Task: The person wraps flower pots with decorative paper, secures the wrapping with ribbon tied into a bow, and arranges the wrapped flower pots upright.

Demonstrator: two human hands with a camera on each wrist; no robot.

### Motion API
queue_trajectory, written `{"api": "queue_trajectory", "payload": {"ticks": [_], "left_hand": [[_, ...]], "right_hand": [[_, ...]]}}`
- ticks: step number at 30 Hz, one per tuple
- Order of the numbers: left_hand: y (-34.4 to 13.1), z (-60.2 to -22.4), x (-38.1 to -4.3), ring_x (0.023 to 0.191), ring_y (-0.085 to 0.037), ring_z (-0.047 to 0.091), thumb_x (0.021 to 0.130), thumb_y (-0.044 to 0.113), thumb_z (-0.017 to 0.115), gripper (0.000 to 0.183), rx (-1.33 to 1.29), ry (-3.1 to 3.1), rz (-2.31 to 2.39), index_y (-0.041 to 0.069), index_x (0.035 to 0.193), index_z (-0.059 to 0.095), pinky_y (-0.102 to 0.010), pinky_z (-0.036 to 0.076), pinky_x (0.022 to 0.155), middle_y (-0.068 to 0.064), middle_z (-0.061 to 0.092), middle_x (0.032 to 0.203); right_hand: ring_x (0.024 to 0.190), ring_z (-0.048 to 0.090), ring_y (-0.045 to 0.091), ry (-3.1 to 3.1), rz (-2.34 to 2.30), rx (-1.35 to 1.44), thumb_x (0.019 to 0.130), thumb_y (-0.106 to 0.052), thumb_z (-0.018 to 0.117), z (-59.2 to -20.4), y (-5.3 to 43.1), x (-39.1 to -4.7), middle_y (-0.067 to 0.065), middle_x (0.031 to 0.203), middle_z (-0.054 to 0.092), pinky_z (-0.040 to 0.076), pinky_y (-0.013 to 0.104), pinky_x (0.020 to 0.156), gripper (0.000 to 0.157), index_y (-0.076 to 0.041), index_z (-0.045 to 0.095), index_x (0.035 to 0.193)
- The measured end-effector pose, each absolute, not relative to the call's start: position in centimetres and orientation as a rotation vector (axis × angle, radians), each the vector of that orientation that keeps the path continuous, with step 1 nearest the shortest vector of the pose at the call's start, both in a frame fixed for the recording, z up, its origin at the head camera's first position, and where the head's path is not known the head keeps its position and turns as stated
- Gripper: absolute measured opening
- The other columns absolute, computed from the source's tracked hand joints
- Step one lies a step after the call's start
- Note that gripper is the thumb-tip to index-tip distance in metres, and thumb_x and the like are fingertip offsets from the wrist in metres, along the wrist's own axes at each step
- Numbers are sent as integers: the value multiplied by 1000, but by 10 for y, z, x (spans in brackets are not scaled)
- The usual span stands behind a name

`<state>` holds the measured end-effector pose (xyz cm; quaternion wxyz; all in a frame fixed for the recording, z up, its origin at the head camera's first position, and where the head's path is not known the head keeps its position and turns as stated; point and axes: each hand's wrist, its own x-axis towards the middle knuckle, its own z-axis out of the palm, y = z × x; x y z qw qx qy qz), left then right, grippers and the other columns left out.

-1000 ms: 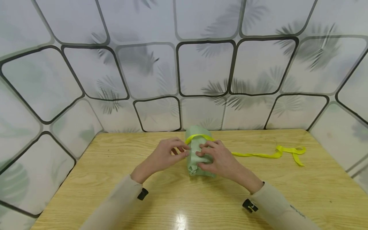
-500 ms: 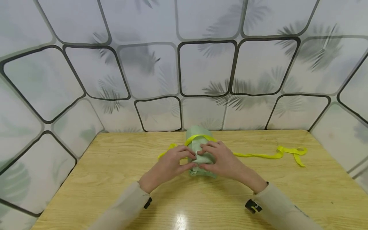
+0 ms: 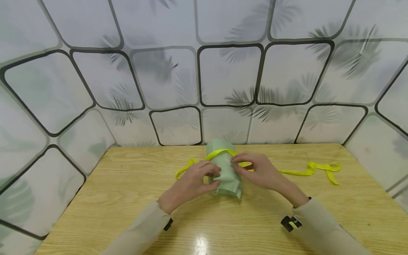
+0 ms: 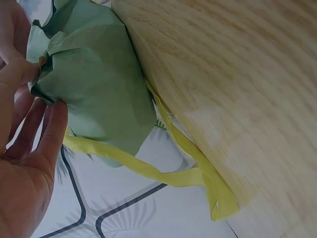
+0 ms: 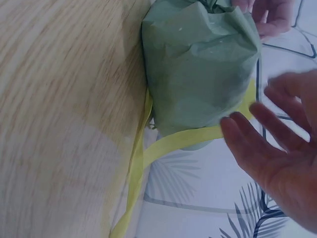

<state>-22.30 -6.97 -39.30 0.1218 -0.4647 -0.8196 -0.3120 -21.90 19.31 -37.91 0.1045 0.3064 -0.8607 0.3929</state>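
Observation:
A bundle wrapped in pale green paper (image 3: pixel 226 173) lies lengthwise on the table, its near end folded and creased. Yellow ribbon (image 3: pixel 220 153) crosses over its far part. My left hand (image 3: pixel 191 181) is at the bundle's near left side; in the left wrist view its thumb and fingers pinch the gathered paper (image 4: pixel 96 79). Off the bundle's right side, my right hand (image 3: pixel 262 171) has its fingers loosely bent and holds nothing. In the right wrist view those fingers (image 5: pixel 242 136) are spread, overlapping the ribbon.
On the wooden table (image 3: pixel 121 198), a ribbon tail (image 3: pixel 296 173) runs right and ends in loose curls. A shorter yellow loop (image 3: pixel 185 169) lies on the left. A patterned pale backdrop (image 3: pixel 227 78) stands along the table's back and sides.
My right hand has lifted off the paper and moved right. My left hand has moved right over the bundle, and the ribbon loop on the left has come into view.

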Motion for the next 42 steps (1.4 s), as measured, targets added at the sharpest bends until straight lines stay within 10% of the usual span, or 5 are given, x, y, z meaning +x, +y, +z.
{"api": "queue_trajectory", "payload": {"ticks": [5,13,24,42], "left_hand": [[-67,-393,-222,87,-12,61,92,19,79,19,-1344,-2383,-844,13,109,73,-26,56,76,1,65,100],[-58,-388,-220,94,-14,62,90,27,80,21,-1287,-2429,-723,14,101,68,-22,52,81,-1,67,116],[-55,-386,-218,89,-15,62,90,27,81,22,-1231,-2478,-634,13,102,69,-26,50,78,-5,73,123],[-55,-386,-216,110,-21,69,92,26,79,21,-1219,-2505,-711,13,105,69,-31,58,90,-6,72,126]], "right_hand": [[81,76,27,-2455,1028,718,92,-3,73,-381,197,-232,17,115,73,60,24,62,28,-4,72,120],[85,76,30,-2622,1075,672,95,-9,72,-390,199,-249,20,132,68,56,24,57,41,-3,65,136],[79,76,27,-2599,977,638,94,-4,71,-394,198,-257,14,102,78,61,34,65,9,-5,77,101],[84,76,21,-2519,879,636,94,-6,73,-388,224,-238,4,97,79,63,32,72,10,-11,78,101]]}}
